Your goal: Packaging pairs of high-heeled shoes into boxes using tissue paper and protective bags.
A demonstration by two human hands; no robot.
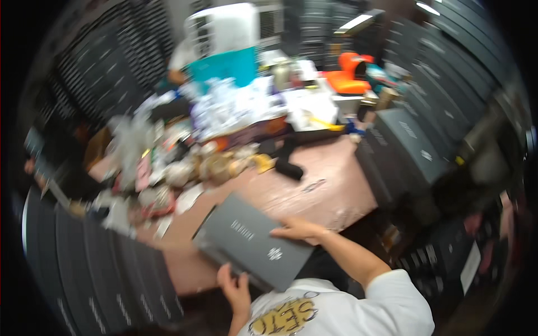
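Note:
A closed dark grey box (246, 241) with pale print on its lid lies slanted at the near edge of the pink-topped table (336, 190), in front of my body. My right hand (300, 229) grips its right side, fingers reaching over the lid. At the box's near left side, my left hand (234, 285) holds the lower edge, its thumb apart from the fingers. The undersides of both grips are hidden. Past the box on the tabletop lies a black object (288, 169), blurred.
Stacked grey boxes stand at the lower left (106, 274) and right (406, 143). Clutter covers the table's far left, with clear plastic bags (129, 145), tape rolls (216, 165) and a carton of white paper (235, 109). Behind are an orange tape dispenser (347, 78) and another person's arm (177, 76).

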